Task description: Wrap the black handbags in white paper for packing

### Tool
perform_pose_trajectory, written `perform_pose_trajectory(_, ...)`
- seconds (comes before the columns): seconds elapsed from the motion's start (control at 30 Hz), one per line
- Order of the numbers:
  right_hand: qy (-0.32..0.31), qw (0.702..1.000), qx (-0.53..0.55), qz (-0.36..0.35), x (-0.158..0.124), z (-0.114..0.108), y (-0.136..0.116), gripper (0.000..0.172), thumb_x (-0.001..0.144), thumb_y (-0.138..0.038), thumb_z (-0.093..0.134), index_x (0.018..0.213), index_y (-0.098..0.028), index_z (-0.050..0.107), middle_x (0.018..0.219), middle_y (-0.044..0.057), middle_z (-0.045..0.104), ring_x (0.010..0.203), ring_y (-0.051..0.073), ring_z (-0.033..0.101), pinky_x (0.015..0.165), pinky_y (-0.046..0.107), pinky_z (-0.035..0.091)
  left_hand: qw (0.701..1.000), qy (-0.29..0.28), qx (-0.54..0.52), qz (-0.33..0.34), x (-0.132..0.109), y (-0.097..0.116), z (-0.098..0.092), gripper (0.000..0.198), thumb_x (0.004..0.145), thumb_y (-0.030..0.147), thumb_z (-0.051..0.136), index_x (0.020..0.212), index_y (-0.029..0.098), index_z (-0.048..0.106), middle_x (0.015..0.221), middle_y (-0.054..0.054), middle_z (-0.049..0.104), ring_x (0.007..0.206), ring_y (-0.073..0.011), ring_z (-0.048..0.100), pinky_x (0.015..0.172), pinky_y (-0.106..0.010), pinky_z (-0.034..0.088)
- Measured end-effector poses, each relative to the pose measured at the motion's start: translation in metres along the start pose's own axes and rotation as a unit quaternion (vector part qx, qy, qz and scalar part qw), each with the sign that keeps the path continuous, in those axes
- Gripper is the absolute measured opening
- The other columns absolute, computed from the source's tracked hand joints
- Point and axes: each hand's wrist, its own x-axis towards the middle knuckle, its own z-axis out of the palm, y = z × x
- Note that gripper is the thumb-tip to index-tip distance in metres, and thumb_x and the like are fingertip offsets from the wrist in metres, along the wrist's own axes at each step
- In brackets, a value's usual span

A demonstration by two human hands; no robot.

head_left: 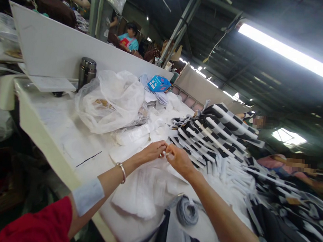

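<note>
Over the white table point(46, 132), my left hand point(154, 150) and my right hand point(179, 160) meet with their fingertips pinched together. A bit of something small and whitish shows at the fingertips, too small to name. Right below them lies a loose heap of thin white sheets or bags point(140, 191). To the right of my right hand is a stack of folded black-and-white checked fabric pieces point(214, 130) with white edges. A grey coiled roll of strap or tape point(187, 211) sits nearer to me, beside a black and clear-plastic item point(178, 240).
A clear plastic bag point(112, 101), a dark metal flask point(87, 72) and a blue box point(159, 83) stand along a white partition board point(54, 46). More checked fabric point(292, 209) is piled at the right. Co-workers sit beyond the table at the back and right.
</note>
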Motion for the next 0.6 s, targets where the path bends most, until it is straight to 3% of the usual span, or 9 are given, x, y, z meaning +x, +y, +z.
perform_pose_trajectory(0.03, 0.009, 0.993, -0.089, -0.074, 0.0, 0.002, 0.002, 0.015, 0.076, -0.006, 0.056, 0.081, -0.019, 0.06, 0.077, 0.0, 0.064, 0.071, 0.015, 0.055, 0.073, 0.03, 0.038, 1.0, -0.014, -0.007, -0.006, 0.004, -0.002, 0.001, 0.025, 0.086, 0.035, 0.045, 0.086, 0.017, 0.061, 0.071, 0.001, 0.059, 0.061, -0.0127, 0.056, 0.059, -0.024, 0.045)
perform_pose_trajectory(0.1, 0.038, 0.949, -0.248, -0.189, -0.001, 0.006, 0.006, 0.018, 0.084, -0.003, 0.05, 0.084, -0.018, 0.06, 0.077, 0.002, 0.064, 0.072, 0.016, 0.055, 0.074, 0.031, 0.037, 0.999, -0.034, -0.018, -0.009, 0.011, -0.005, 0.002, 0.018, 0.081, 0.03, 0.05, 0.08, 0.016, 0.061, 0.065, 0.002, 0.056, 0.057, -0.0113, 0.052, 0.058, -0.023, 0.044)
perform_pose_trajectory(0.17, 0.082, 0.914, -0.324, -0.23, -0.001, 0.008, 0.012, 0.018, 0.09, -0.005, 0.048, 0.085, -0.018, 0.06, 0.075, 0.003, 0.062, 0.071, 0.018, 0.053, 0.074, 0.032, 0.036, 0.999, -0.048, -0.024, -0.008, 0.013, -0.007, 0.001, 0.017, 0.078, 0.027, 0.051, 0.082, 0.015, 0.063, 0.067, 0.002, 0.058, 0.059, -0.0108, 0.051, 0.06, -0.023, 0.044)
perform_pose_trajectory(0.27, 0.138, 0.89, -0.36, -0.242, -0.001, 0.008, 0.015, 0.019, 0.097, -0.017, 0.049, 0.082, -0.019, 0.062, 0.075, 0.004, 0.06, 0.073, 0.019, 0.051, 0.073, 0.033, 0.034, 0.998, -0.061, -0.014, -0.015, 0.012, -0.01, -0.004, 0.023, 0.076, 0.027, 0.056, 0.091, 0.014, 0.068, 0.072, 0.001, 0.063, 0.063, -0.0108, 0.053, 0.062, -0.023, 0.043)
perform_pose_trajectory(0.37, 0.154, 0.892, -0.357, -0.231, 0.0, 0.004, 0.016, 0.027, 0.099, -0.023, 0.049, 0.076, -0.019, 0.062, 0.074, 0.004, 0.058, 0.074, 0.019, 0.05, 0.073, 0.033, 0.034, 0.998, -0.052, 0.025, -0.03, 0.01, -0.011, -0.007, 0.026, 0.077, 0.028, 0.057, 0.095, 0.014, 0.069, 0.072, 0.001, 0.064, 0.061, -0.0105, 0.053, 0.059, -0.022, 0.042)
perform_pose_trajectory(0.43, 0.129, 0.903, -0.338, -0.231, 0.002, 0.002, 0.016, 0.028, 0.099, -0.02, 0.048, 0.076, -0.019, 0.064, 0.074, 0.004, 0.059, 0.074, 0.019, 0.051, 0.072, 0.032, 0.035, 0.996, -0.031, 0.068, -0.043, 0.012, -0.011, -0.008, 0.023, 0.079, 0.025, 0.055, 0.094, 0.014, 0.068, 0.072, 0.001, 0.065, 0.063, -0.0114, 0.056, 0.06, -0.023, 0.043)
perform_pose_trajectory(0.6, 0.11, 0.935, -0.275, -0.193, -0.009, 0.008, 0.022, 0.024, 0.095, -0.014, 0.051, 0.077, -0.019, 0.064, 0.075, 0.003, 0.061, 0.071, 0.017, 0.054, 0.07, 0.029, 0.039, 0.971, 0.042, 0.223, -0.071, 0.016, -0.021, -0.014, 0.014, 0.087, 0.017, 0.054, 0.093, 0.016, 0.066, 0.087, -0.005, 0.068, 0.088, -0.0188, 0.063, 0.081, -0.032, 0.049)
